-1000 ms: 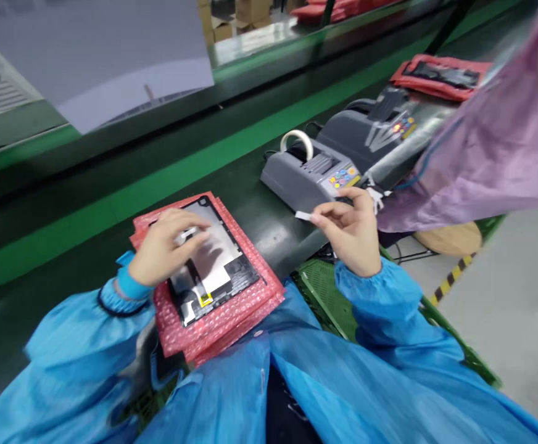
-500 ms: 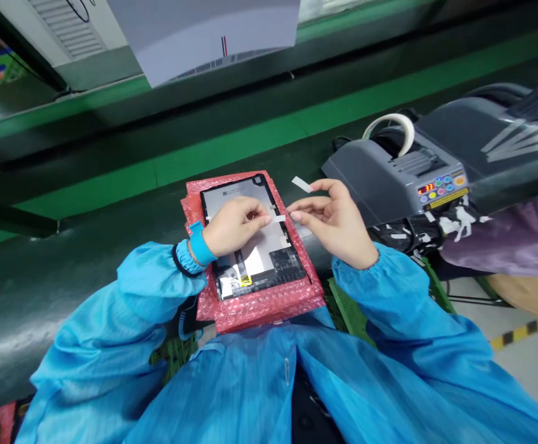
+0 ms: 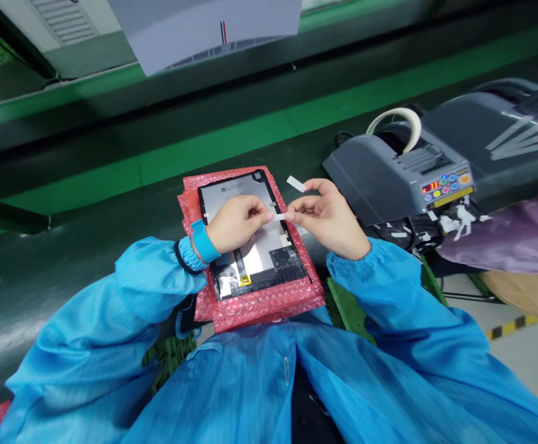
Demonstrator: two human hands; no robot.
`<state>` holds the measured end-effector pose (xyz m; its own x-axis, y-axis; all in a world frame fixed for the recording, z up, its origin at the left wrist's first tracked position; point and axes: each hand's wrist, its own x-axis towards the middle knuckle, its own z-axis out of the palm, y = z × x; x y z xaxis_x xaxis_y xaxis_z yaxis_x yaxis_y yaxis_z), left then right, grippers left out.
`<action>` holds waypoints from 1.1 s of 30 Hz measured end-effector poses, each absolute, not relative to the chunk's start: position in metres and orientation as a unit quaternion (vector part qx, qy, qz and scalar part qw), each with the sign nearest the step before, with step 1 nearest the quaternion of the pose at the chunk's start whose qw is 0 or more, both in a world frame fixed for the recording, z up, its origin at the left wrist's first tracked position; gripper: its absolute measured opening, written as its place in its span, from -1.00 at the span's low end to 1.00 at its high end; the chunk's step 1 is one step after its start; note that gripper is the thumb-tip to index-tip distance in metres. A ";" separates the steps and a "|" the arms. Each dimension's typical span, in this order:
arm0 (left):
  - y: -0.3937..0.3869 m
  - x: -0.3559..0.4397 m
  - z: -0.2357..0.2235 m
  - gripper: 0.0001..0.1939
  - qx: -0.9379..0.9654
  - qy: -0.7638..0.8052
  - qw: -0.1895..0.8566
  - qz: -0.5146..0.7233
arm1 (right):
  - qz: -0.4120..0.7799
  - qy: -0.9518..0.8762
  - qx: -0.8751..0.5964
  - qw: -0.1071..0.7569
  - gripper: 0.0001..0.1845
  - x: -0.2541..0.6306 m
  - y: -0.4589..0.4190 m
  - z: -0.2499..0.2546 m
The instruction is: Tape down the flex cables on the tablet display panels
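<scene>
A black-framed tablet panel [image 3: 260, 246] lies on a stack of pink bubble wrap [image 3: 264, 299] at the near edge of the dark bench. My left hand [image 3: 236, 222] hovers over the panel, fingers pinched on one end of a short white tape strip [image 3: 280, 216]. My right hand [image 3: 327, 216] pinches the strip's other end. A second white tape strip [image 3: 295, 183] sticks up from my right index finger. Both arms wear blue sleeves.
A grey tape dispenser [image 3: 398, 176] with a white tape roll [image 3: 401, 123] and coloured buttons stands right of the panel. A second, darker machine [image 3: 495, 129] sits behind it. A person's purple sleeve [image 3: 509, 237] shows at the right. A green belt strip [image 3: 232, 145] runs beyond.
The view swung left from the dispenser. My right hand brought tape strips from the dispenser to the panel, and now both hands pinch one strip between them.
</scene>
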<state>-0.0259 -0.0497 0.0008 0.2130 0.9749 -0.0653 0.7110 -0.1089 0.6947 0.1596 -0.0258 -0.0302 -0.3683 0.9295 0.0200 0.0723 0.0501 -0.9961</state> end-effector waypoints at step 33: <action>-0.031 -0.012 -0.017 -0.80 0.714 0.667 0.210 0.036 | 0.703 -0.478 -0.451 0.270 -0.26 0.167 -0.001 -0.061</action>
<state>-0.0120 -0.0308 -0.0172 0.1086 0.9676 -0.2278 0.9371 -0.0232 0.3484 0.1669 -0.0007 -0.0613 -0.4467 0.8114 -0.3769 0.0519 -0.3971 -0.9163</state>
